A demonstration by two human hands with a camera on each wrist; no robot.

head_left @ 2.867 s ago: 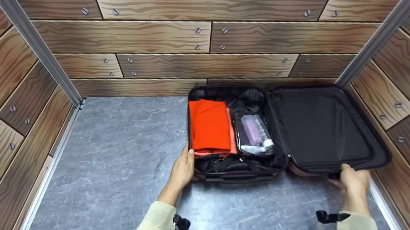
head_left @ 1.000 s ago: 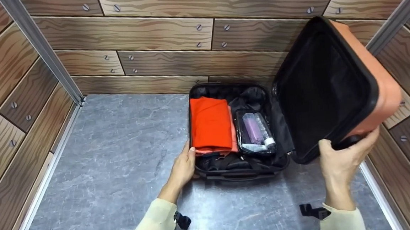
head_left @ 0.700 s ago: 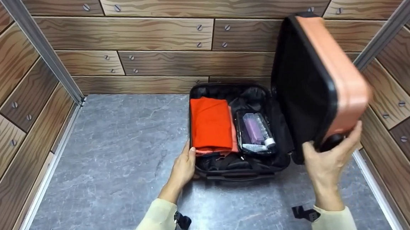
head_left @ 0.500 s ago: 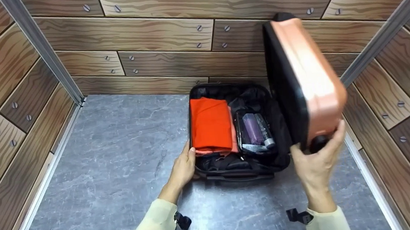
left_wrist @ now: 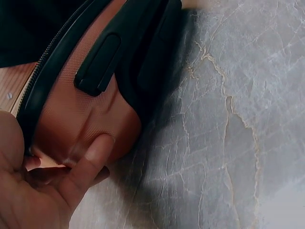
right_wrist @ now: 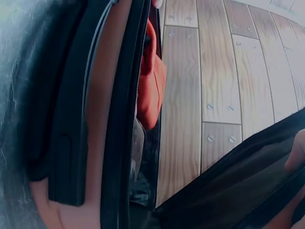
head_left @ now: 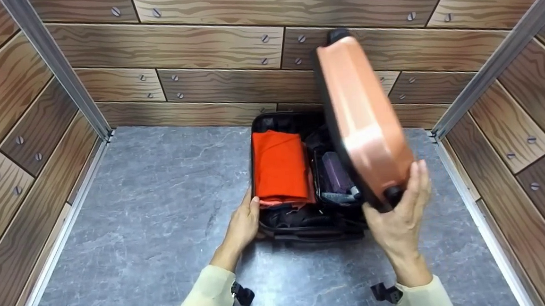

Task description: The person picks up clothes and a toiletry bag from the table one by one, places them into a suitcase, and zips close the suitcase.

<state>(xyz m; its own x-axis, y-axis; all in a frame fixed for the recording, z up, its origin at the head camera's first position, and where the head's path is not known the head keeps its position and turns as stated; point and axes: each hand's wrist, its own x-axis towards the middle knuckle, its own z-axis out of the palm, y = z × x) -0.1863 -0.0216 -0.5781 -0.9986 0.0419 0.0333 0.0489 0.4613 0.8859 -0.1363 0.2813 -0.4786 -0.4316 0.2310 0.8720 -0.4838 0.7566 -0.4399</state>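
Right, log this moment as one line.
left hand: holds orange, black-rimmed suitcase base at corner | right hand: grips orange hard-shell lid | lid: tilted above base | inside: folded red-orange cloth, clear black-edged pouch

Looks like a small walled-in booth to me, can't tell what building it's in. Past the fingers (head_left: 414, 182) there's a back wall (head_left: 176, 41) of cartoony wood planks, and even the screw heads (head_left: 156, 12) look printed on. Matching side walls (head_left: 13, 135) flank the fingers, metal posts (head_left: 54, 67) mark the corners, grey marble-look surface (head_left: 161, 193) underneath.
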